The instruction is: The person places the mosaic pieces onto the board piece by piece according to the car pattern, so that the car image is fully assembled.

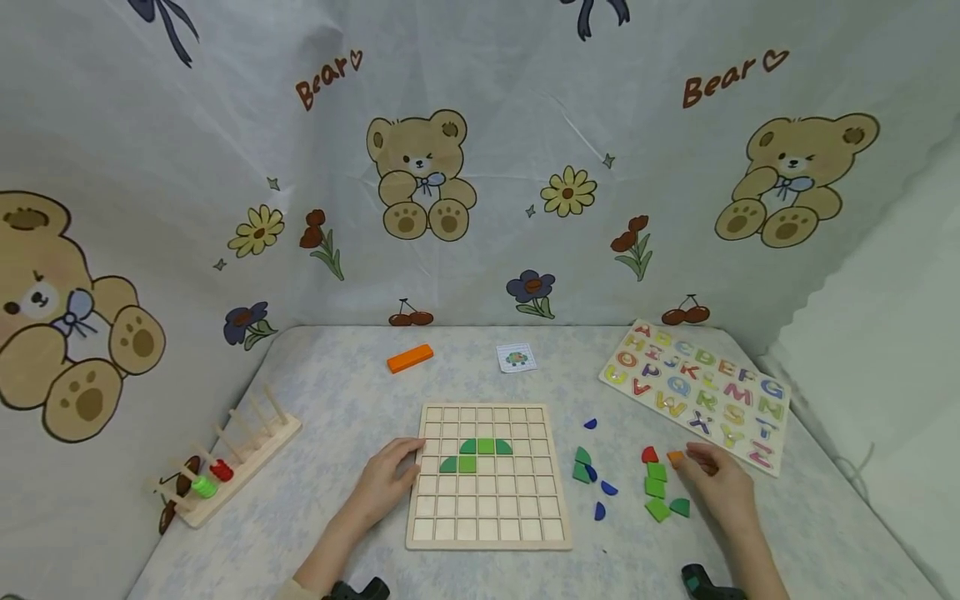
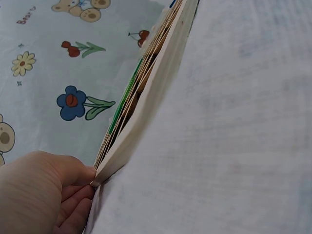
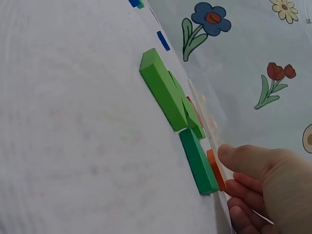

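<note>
right hand pinches small orange piece — left hand steadies gridded wooden board.

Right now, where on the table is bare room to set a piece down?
Bare cloth lies between the orange rectangular block and the wooden grid board, and left of the board toward the wooden peg rack. Right of the board is crowded with loose green pieces near the right hand.

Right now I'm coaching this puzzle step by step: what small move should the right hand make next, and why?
Probably close the right hand on the small orange piece and lift it. The fingertips already touch it beside the green pieces, while the left hand rests on the grid board, whose cells are mostly unfilled.
</note>
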Demonstrator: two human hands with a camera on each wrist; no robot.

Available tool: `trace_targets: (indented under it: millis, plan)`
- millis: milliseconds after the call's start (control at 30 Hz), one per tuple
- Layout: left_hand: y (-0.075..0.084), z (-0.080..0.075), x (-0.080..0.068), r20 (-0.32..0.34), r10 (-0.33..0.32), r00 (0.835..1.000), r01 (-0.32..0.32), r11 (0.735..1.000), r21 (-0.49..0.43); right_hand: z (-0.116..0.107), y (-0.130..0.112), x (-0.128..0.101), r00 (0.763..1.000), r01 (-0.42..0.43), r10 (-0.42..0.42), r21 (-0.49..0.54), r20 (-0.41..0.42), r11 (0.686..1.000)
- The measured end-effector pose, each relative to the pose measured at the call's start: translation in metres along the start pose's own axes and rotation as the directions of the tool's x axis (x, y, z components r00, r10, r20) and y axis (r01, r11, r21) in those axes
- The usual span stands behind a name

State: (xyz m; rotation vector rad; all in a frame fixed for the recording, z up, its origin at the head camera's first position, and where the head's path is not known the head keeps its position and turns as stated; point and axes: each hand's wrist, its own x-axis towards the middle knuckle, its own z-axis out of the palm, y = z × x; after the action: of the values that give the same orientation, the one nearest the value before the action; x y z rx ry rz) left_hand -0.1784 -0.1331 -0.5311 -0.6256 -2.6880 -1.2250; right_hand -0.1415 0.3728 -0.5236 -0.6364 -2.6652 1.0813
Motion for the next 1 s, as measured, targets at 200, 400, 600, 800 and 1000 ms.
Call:
trace_targets:
  millis: [200, 400, 600, 800, 1000]
  plan:
    - [0.0, 0.001, -0.001, -0.001, -0.012, 1.0, 0.012, 1.0, -0.011, 0.003, -0.002, -0.002, 0.997, 0.074, -0.074, -0.049, 0.0, 0.996]
    - [0.001, 0.001, -0.001, -0.006, -0.024, 1.0, 0.024, 1.0, -0.015, 0.005, -0.005, -0.001, 0.992, 0.124, -0.126, -0.097, -0.006, 0.987]
    - [0.0, 0.002, -0.001, -0.003, -0.007, 1.0, 0.007, 1.0, -0.018, -0.002, -0.004, -0.004, 0.989, 0.147, -0.143, -0.127, 0.045, 0.981]
    - [0.003, 0.0, -0.001, 0.003, -0.029, 1.0, 0.029, 0.999, -0.021, -0.006, 0.003, -0.004, 0.986, 0.161, -0.154, -0.14, 0.056, 0.977]
    - [0.003, 0.0, -0.001, -0.009, -0.009, 1.0, 0.009, 1.0, -0.023, -0.005, 0.004, -0.003, 0.986, 0.166, -0.161, -0.141, 0.048, 0.976]
